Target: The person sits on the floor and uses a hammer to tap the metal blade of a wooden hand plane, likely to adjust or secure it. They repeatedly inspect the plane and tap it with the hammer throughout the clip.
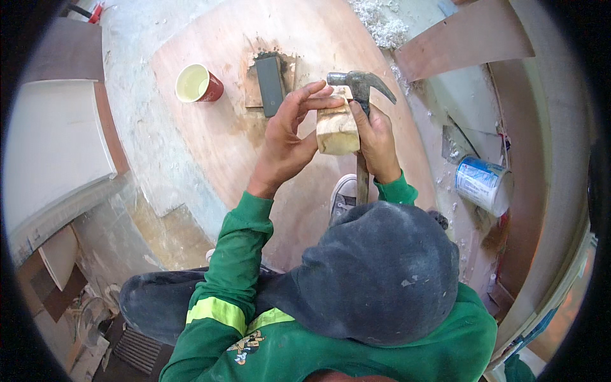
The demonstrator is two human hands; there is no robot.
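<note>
A chunky pale wooden block (338, 137) is held up in front of me between both hands. My left hand (289, 130) steadies it from the left, its fingers laid along the block's upper part and the thumb at its side. In my right hand (380, 141) is a claw hammer (361, 86), gripped close under its dark metal head, with the thumb resting against the block. The hammer head lies just beyond the block's far end, and its handle points back toward me. Past my left fingers lies a dark grey sharpening stone (270, 86) on a small wet, stained board (252, 95).
A red paper cup (210, 89) with pale liquid stands left of the stone on a large plywood sheet (223, 38). White shavings (383, 25) are heaped at the far right. A blue-and-white tin (482, 184) lies tipped at right, near curved panels (468, 38).
</note>
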